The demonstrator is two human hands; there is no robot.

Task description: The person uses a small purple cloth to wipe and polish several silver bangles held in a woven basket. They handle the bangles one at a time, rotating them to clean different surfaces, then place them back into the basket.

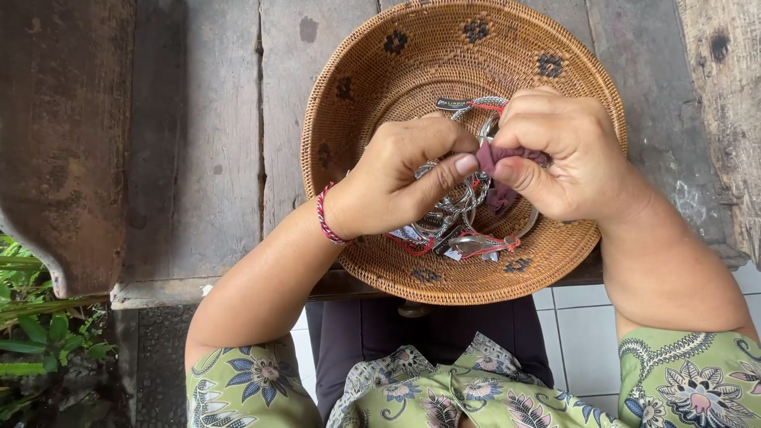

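Observation:
A round woven rattan basket (pixel 412 59) sits on a weathered wooden table and holds several silver bracelets and chains (pixel 452 218) with small tags on red strings. Above the basket, my left hand (pixel 396 178) and my right hand (pixel 559 158) meet. Both pinch a small dark maroon cloth (pixel 495 157) between thumb and fingers. A silver piece seems wrapped in the cloth, mostly hidden by my fingers. A red braided band circles my left wrist.
The wooden table (pixel 198 158) has wide cracks between planks. A dark rusty metal object (pixel 63 135) lies at the left. Green plants (pixel 32 341) show at the lower left, and pale floor tiles (pixel 579 333) lie beyond the table's near edge.

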